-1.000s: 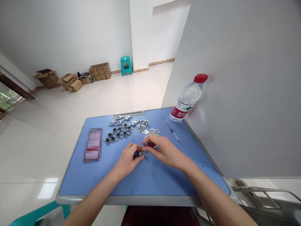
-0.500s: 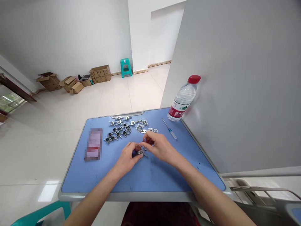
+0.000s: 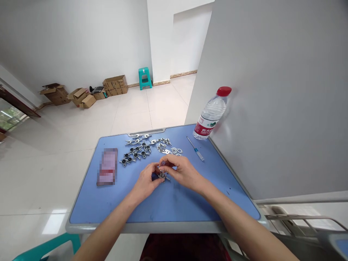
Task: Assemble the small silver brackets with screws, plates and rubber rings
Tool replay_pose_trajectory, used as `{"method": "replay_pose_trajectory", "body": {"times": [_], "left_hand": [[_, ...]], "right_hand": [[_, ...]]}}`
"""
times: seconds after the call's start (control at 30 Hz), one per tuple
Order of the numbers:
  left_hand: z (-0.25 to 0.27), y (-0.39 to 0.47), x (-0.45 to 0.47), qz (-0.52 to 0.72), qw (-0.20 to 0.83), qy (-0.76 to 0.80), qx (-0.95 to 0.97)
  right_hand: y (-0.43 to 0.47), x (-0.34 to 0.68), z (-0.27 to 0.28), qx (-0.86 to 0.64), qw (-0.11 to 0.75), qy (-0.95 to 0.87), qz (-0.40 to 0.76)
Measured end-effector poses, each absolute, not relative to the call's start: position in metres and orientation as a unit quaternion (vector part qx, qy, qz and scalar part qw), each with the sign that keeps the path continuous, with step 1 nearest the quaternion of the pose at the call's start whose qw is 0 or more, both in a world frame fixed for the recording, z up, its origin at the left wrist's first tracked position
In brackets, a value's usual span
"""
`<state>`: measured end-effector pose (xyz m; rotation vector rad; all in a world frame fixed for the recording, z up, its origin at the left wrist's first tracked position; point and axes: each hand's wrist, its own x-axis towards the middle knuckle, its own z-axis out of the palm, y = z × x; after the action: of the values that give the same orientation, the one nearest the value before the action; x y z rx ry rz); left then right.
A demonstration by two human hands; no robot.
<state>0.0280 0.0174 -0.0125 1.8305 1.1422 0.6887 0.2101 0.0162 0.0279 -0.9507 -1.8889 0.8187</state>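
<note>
My left hand (image 3: 146, 180) grips a small metal fitting (image 3: 162, 176) with a thin stem sticking out to the right, just above the blue tabletop. Over that fitting, my right hand (image 3: 178, 169) pinches something small between thumb and fingers; my fingers hide most of it. Beyond my hands lie several flat metal plates (image 3: 176, 150). To their left sit several metal parts with black round centres (image 3: 136, 155), and behind these several bare metal brackets (image 3: 137, 140). A group of small metal pins (image 3: 164, 141) lies near the plates.
A screwdriver (image 3: 195, 149) with a clear handle lies right of the plates. Behind it a water bottle (image 3: 210, 116) with a red cap stands by the grey partition (image 3: 272, 101). A blurred-out phone-like rectangle (image 3: 108, 166) lies on the left. Cardboard boxes (image 3: 115, 85) and a green stool (image 3: 145, 78) are on the floor.
My right hand has moved slightly left, its fingertips now over the fitting. More of the flat plates behind it shows. My left hand keeps its hold.
</note>
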Motion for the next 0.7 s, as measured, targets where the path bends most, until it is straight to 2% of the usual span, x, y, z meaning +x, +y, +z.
{"method": "replay_pose_trajectory", "body": {"times": [0.3, 0.53, 0.7], "left_hand": [[-0.016, 0.018, 0.028, 0.274, 0.389, 0.457, 0.752], [-0.016, 0.018, 0.029, 0.277, 0.387, 0.454, 0.753], [-0.013, 0.017, 0.030, 0.286, 0.379, 0.455, 0.753]], "right_hand": [[0.016, 0.208, 0.025, -0.374, 0.405, -0.791, 0.267], [0.014, 0.205, 0.027, -0.332, 0.398, -0.812, 0.268], [0.013, 0.199, 0.021, -0.386, 0.405, -0.792, 0.246]]}}
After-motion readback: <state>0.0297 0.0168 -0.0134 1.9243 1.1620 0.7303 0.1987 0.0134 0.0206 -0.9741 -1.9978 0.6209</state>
